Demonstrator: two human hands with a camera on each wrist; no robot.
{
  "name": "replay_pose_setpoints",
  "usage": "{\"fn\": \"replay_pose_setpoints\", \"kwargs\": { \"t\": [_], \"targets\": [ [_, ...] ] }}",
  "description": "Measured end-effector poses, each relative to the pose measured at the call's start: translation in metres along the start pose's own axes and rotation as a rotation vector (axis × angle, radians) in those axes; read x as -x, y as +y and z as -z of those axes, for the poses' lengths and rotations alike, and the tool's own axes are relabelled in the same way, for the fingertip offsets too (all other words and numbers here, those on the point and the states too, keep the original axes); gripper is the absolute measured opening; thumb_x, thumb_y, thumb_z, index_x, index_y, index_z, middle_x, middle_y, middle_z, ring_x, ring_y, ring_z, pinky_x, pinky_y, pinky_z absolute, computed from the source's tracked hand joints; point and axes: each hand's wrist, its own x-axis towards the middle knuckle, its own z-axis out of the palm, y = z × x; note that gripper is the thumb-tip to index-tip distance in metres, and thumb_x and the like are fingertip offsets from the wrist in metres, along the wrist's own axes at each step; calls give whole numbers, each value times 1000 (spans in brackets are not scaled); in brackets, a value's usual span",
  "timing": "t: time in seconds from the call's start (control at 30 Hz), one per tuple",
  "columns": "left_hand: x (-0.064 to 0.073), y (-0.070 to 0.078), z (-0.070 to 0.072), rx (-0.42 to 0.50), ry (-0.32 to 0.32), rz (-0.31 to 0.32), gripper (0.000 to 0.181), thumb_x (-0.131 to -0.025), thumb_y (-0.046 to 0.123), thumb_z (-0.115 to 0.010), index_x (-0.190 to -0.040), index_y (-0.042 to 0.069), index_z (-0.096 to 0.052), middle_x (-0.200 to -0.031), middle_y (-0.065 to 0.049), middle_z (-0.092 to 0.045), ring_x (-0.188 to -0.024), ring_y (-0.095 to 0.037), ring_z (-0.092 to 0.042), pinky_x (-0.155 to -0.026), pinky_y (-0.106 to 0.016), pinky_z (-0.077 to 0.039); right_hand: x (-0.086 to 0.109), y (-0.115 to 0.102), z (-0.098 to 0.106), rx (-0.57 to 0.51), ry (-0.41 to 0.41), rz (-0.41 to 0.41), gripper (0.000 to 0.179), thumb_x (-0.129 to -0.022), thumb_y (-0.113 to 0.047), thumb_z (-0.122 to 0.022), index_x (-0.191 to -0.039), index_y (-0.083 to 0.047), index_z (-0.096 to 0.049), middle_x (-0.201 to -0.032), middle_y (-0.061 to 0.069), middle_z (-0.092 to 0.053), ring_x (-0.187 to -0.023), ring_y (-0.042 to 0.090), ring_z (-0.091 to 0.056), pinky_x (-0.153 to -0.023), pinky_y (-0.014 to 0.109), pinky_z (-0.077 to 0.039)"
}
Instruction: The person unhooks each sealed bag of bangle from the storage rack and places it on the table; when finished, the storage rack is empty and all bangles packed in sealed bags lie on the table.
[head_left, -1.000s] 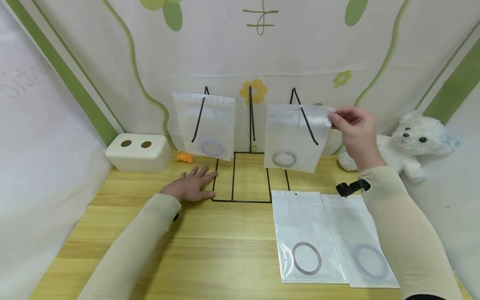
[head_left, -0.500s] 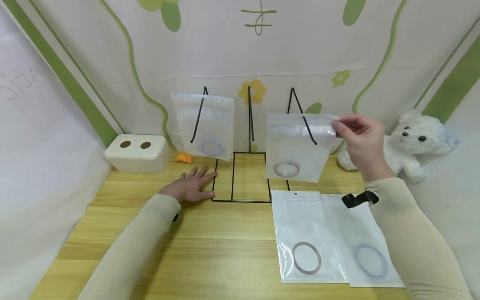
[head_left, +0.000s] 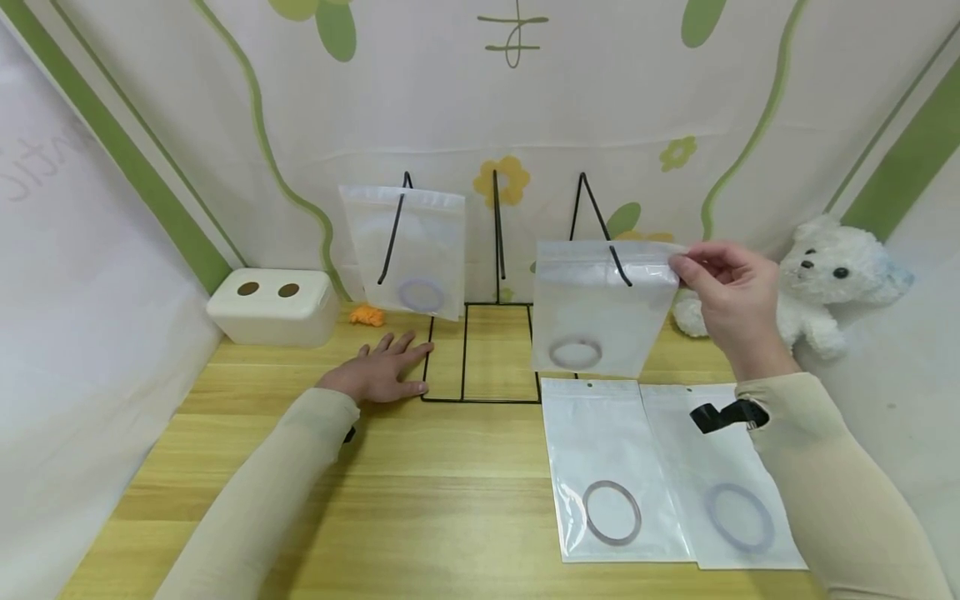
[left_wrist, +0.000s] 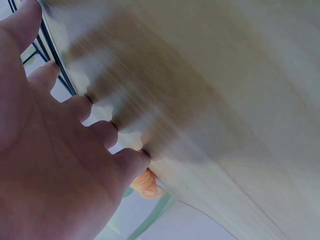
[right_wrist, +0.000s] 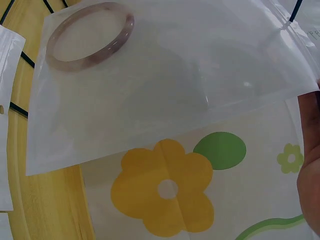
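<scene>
A black wire rack stands at the back of the table. From its right prong hangs a white zip bag with a brownish bangle inside. My right hand pinches that bag's top right corner between thumb and fingers. The right wrist view shows the bangle close up through the plastic. On the left prong another zip bag holds a pale lilac bangle. My left hand lies flat with fingers spread, thumb and a fingertip at the rack's left base wire.
Two more zip bags, one with a brownish bangle and one with a lilac bangle, lie flat at front right. A white box and a small orange object are left of the rack. A white plush bear sits at right.
My right hand has moved down and slightly right, drawing the bag lower and toward the prong's front end. The left hand stays where it was.
</scene>
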Motion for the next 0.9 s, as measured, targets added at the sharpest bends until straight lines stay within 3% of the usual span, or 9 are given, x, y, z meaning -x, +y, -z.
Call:
{"fn": "replay_pose_setpoints", "kwargs": {
  "t": [0.47, 0.9],
  "targets": [
    [0, 0, -1, 2, 3, -2, 79, -111, 56, -53, -175, 27, -18, -183, -18, -4, -166, -53, -2, -127, -81, -6, 21, -10, 6, 85, -10, 58, 8, -89, 14, -80, -92, 17, -74, -82, 2, -80, -67, 9, -73, -65, 16, -60],
    [0, -4, -2, 2, 1, 1, 80, -110, 58, -53, -176, 29, -17, -183, -18, -2, -167, -53, 0, -127, -81, -4, 40, -17, 4, -99, -3, 123, 10, -83, 31, -69, -92, 27, -68, -82, 11, -79, -67, 14, -74, -66, 19, -62]
  ]
}}
